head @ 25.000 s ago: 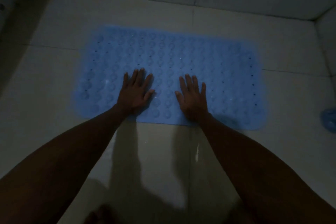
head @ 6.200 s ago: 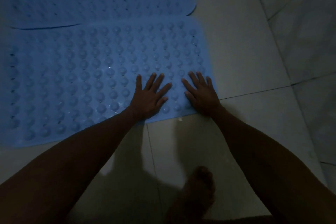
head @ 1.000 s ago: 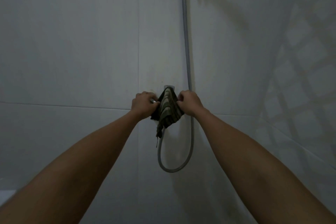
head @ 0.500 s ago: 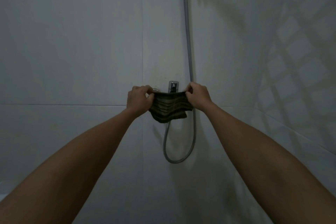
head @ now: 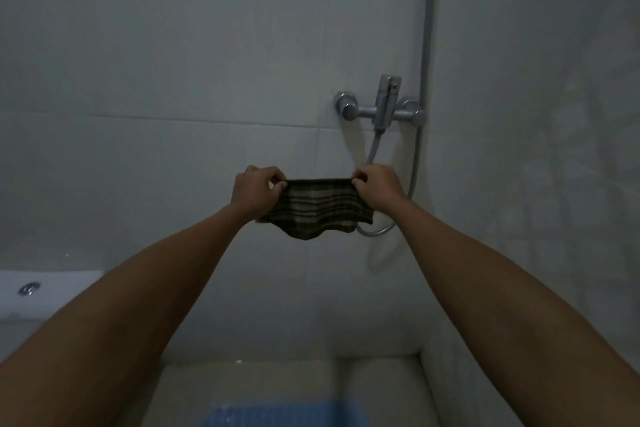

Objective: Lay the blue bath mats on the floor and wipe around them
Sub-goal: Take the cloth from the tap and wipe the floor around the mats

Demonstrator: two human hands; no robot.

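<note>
Above and to the right of the right hand point(head: 375, 188) a chrome shower mixer point(head: 382, 107) is fixed to the pale tiled wall point(head: 173, 45), its lever upright and its body a short horizontal bar between two round wall plates; a grey hose point(head: 417, 163) drops from it behind the right hand, loops just below the wrist and climbs the wall beside a straight riser pipe point(head: 428, 10); part of that loop is hidden by the cloth and the hand. Far below and left of the left hand point(head: 258, 189), past the forearm, a white tub rim point(head: 52, 282) carries a small round metal fitting point(head: 29, 288). Between the two hands hangs a dark striped cloth point(head: 317, 208), soft and woven, with lighter bands running across it; its top edge is pulled taut and level from one hand to the other, so its long axis runs side to side, while the lower edge sags in uneven folds. Each hand pinches a top corner, fingers curled over the fabric with the thumb against it. Well below both hands, between the forearms at the bottom edge, a blue bath mat point(head: 284, 414) lies flat on the light tiled floor point(head: 381, 388); its ribbed surface is blurred, and only its far end shows.
</note>
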